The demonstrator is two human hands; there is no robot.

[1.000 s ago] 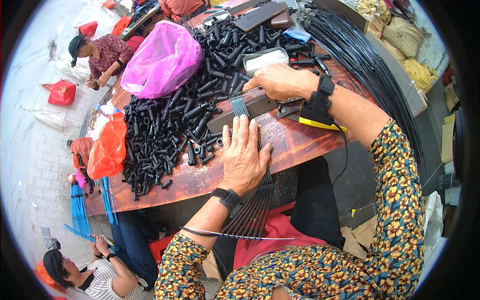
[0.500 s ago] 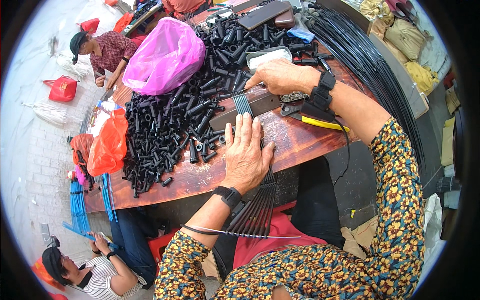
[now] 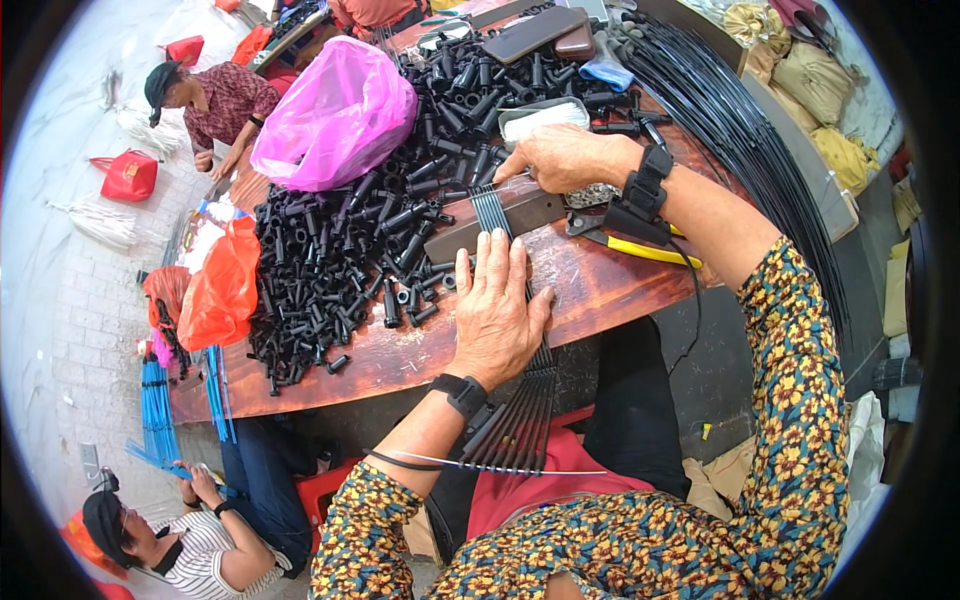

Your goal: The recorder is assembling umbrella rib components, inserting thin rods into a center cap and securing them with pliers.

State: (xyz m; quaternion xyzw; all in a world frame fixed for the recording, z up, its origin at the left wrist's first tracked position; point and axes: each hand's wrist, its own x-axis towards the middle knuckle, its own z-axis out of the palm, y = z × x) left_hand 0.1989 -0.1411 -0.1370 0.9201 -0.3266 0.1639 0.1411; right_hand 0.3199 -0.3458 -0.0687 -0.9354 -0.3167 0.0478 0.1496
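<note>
A row of thin rods (image 3: 490,210) is laid across a brown bar (image 3: 535,207) on the desk (image 3: 600,285) and is fanned out below the desk's near edge. The rods are covered partway by the left hand (image 3: 495,325), which is held flat and open, palm down. The right hand (image 3: 570,160) is placed over the bar beside the rods' far ends, its index finger stretched toward them; whether anything is gripped by it cannot be told. Black tubes (image 3: 330,270) are heaped to the left, and yellow-handled pliers (image 3: 655,250) are set near the right wrist.
</note>
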